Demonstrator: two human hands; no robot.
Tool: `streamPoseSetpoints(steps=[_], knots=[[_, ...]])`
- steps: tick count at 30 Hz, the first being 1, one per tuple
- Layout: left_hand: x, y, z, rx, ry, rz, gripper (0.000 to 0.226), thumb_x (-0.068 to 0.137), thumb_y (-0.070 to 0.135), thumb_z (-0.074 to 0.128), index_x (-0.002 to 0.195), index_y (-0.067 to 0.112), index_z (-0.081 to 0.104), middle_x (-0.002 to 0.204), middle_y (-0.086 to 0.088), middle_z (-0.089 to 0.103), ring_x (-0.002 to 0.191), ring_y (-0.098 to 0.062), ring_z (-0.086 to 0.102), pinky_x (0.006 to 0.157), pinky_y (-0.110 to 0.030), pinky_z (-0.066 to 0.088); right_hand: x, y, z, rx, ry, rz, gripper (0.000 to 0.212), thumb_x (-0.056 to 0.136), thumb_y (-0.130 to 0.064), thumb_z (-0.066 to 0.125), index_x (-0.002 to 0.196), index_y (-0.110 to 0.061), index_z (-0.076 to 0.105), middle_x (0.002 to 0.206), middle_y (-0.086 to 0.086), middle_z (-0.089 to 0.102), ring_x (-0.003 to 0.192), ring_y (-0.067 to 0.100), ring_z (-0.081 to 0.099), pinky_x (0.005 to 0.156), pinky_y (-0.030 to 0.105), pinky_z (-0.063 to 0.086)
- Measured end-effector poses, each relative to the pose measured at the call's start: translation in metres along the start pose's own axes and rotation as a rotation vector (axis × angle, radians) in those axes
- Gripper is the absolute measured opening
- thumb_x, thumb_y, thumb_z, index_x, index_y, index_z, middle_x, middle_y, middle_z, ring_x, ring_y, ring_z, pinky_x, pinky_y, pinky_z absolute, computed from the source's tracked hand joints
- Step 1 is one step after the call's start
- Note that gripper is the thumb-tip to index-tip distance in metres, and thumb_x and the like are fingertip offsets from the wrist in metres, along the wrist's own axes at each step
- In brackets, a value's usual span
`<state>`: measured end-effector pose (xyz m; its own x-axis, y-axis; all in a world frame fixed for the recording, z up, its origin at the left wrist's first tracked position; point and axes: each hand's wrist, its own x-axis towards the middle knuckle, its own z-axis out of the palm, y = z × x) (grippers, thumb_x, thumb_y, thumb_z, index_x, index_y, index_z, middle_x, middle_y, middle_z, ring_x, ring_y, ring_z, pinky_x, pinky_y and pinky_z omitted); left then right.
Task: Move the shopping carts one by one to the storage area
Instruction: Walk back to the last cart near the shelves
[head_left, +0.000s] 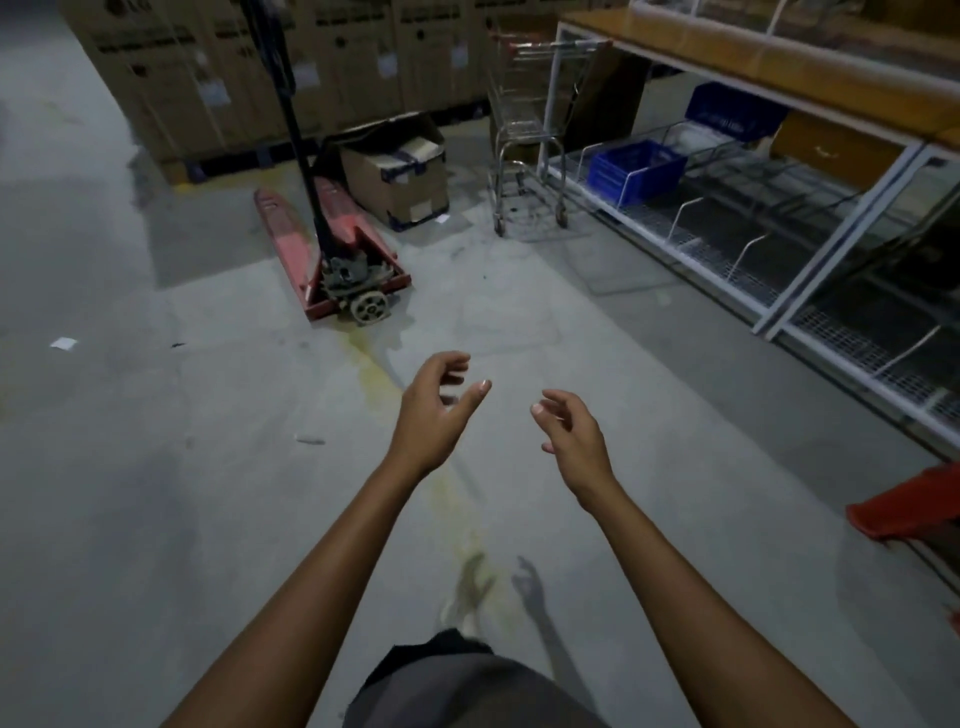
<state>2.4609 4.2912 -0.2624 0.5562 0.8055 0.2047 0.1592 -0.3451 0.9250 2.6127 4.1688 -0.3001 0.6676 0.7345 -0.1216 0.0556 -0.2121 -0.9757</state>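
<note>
Head camera, looking forward and down: a person's bare forearms reach out over a warehouse floor. The fingers (451, 359) of the left hand (428, 415) are loosely curled with the thumb spread wide, and they hold nothing. The right hand (574, 441) mirrors it, palm turned inward, fingers softly bent around empty air. The two hands hover near each other without touching. Grey fabric shorts (467, 686) show at the bottom edge.

Beneath the hands lies smooth grey concrete floor (156, 467), marked by a long yellowish stain (457, 499) and a small white paper scrap (63, 343).

Farther ahead on the left sits a red steel pallet jack (291, 239), flat forks pointing away, its thin black handle rising upright. Just beside it is an open, taped cardboard box (395, 176). Behind both stands a wall of tall brown cardboard cartons (218, 67).

The shopping cart (522, 130), a shiny wire-grid metal frame with red-tipped handle bars, stands well ahead of the hands at the far end, right against the corner post of a white metal shelving rack (841, 228). That rack runs along the right, with wire-mesh decks, upright dividers and a wooden top. A blue slatted plastic crate (636, 169) rests on its lowest deck. A red plastic object (914, 509), not identifiable, pokes in at the right edge.
</note>
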Motion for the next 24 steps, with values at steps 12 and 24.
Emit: streamPoseSetpoints(steps=[12, 24], knots=[[0.289, -0.148, 0.048, 0.326, -0.38, -0.388, 0.053, 0.088, 0.056, 0.066, 0.121, 0.016, 0.059, 0.114, -0.007, 0.062, 0.1, -0.02, 0.061, 0.088, -0.034, 0.05, 0.269, -0.176, -0.002, 0.101, 0.047, -0.419, 0.053, 0.087, -0.053, 0.058, 0.133, -0.025, 0.054, 0.133, -0.007, 0.061, 0.119, 0.008, 0.059, 0.09, 0.046, 0.056], [0.673, -0.1, 0.157, 0.193, -0.142, -0.111, 0.039, 0.091, 0.044, 0.067, 0.121, 0.021, 0.06, 0.119, 0.002, 0.063, 0.103, -0.011, 0.061, 0.086, -0.031, 0.053, 0.664, -0.135, -0.045, 0.066, 0.055, -0.168, 0.06, 0.075, -0.063, 0.062, 0.125, -0.031, 0.059, 0.123, -0.01, 0.064, 0.108, 0.005, 0.062, 0.097, 0.05, 0.053]])
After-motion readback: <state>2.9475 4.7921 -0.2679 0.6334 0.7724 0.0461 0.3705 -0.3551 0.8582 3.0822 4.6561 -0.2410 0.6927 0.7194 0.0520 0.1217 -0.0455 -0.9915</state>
